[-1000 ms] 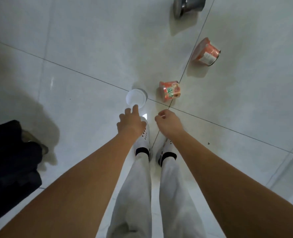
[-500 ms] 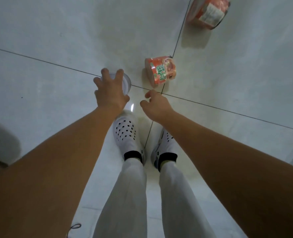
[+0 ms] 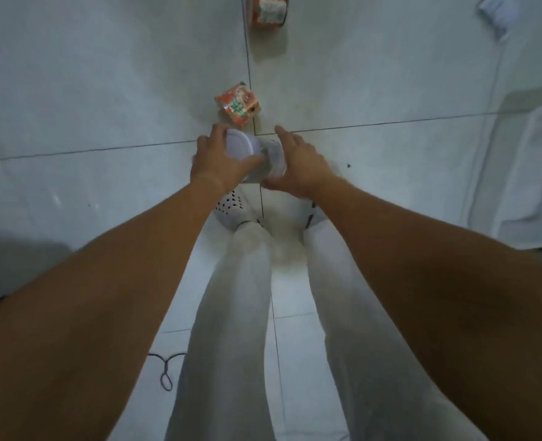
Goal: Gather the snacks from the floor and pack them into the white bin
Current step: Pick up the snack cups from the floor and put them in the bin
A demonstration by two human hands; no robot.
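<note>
Lifted off the floor (image 3: 104, 90) since a moment ago, the white cup (image 3: 257, 157) lies tilted between both hands: left hand (image 3: 218, 160) curled around its lid end, right hand (image 3: 298, 170) cupping its base (fingers spread). Beyond it lies an orange snack cup (image 3: 237, 105), another orange cup (image 3: 268, 11) farther off, the white bin (image 3: 517, 173) at right.

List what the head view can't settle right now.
- Clear white-lidded jar: contents unreadable, covered by left hand and right hand, blurred.
- Far red snack cup: top cut off by the frame edge.
- White bin: cut off at right edge, inside unseen.
- Near red snack cup: label too blurred.
</note>
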